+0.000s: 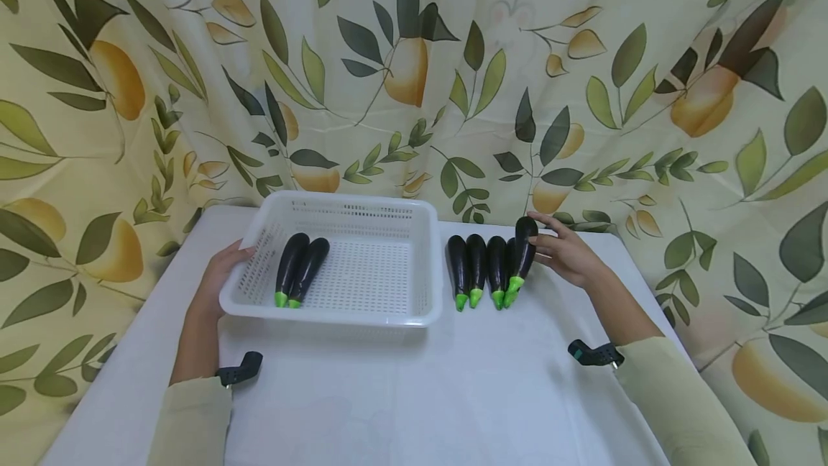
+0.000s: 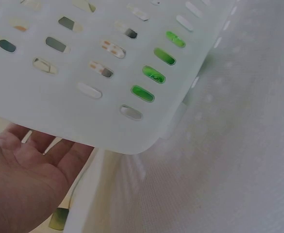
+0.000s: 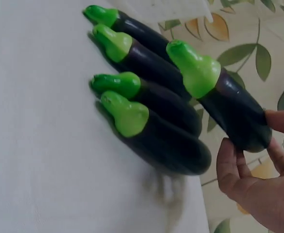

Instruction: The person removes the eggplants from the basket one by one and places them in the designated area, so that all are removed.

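My right hand (image 1: 569, 254) pinches one dark eggplant (image 1: 524, 250) near its rounded end; in the right wrist view the fingers and thumb close round that eggplant (image 3: 234, 109), its green stem end pointing away. It is raised over a row of several eggplants (image 1: 476, 265) lying side by side on the white cloth. At the left, my left hand (image 1: 216, 279) rests against the left side of the white basket (image 1: 362, 315), fingers extended in the left wrist view, palm (image 2: 27, 179) beside the wall. Two eggplants (image 1: 310, 268) lie together in the basket's left part.
A white cloth (image 1: 401, 401) covers the table, with its back edge just behind the basket and the row. Behind and at both sides hangs a curtain (image 1: 362, 142) with fruit and leaf print. Dark bands are on both wrists.
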`<state>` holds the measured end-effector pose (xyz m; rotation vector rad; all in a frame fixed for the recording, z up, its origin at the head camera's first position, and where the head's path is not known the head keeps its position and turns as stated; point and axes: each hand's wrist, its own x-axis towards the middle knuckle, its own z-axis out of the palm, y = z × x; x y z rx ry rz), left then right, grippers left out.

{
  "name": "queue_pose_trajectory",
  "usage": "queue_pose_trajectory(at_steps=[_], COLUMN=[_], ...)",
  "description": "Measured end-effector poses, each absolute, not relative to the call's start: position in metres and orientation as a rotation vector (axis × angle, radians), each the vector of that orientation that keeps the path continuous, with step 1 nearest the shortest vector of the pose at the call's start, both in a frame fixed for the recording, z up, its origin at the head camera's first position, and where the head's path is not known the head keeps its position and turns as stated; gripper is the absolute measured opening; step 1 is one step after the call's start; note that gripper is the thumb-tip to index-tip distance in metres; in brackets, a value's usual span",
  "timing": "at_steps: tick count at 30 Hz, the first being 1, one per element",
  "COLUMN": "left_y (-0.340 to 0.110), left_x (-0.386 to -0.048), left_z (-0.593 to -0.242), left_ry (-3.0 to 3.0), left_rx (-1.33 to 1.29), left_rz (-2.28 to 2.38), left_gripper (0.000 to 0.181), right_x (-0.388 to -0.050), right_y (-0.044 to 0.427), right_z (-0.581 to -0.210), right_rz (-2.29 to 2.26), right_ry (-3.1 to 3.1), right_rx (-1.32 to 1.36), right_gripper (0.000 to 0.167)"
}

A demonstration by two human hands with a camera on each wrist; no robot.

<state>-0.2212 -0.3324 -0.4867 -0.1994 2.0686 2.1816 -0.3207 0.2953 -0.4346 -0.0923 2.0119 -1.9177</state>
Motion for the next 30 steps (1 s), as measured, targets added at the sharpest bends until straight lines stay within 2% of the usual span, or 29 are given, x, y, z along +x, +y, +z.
queue_pose_trajectory(at_steps=[10,17,30], left_y=[-0.332,-0.332,-0.332], left_x=[-0.221,-0.222,-0.222], left_z=[-0.488,-0.488,-0.487], left_ry=[2.078,2.067,2.061], left_rx=[-0.210,-0.202,-0.228], left_rz=[2.180,2.188,2.183], left_gripper=[0.062,0.062,0.063], right_x=[-0.325,-0.327,-0.328], right_y=[0.315,0.323,0.325], right_z=[-0.445,-0.450,-0.462], right_rz=[-1.808,-1.787,-1.648], right_ry=[2.060,2.082,2.185], right_rx=[0.017,0.110,0.252], right_gripper=[0.060,0.069,0.074])
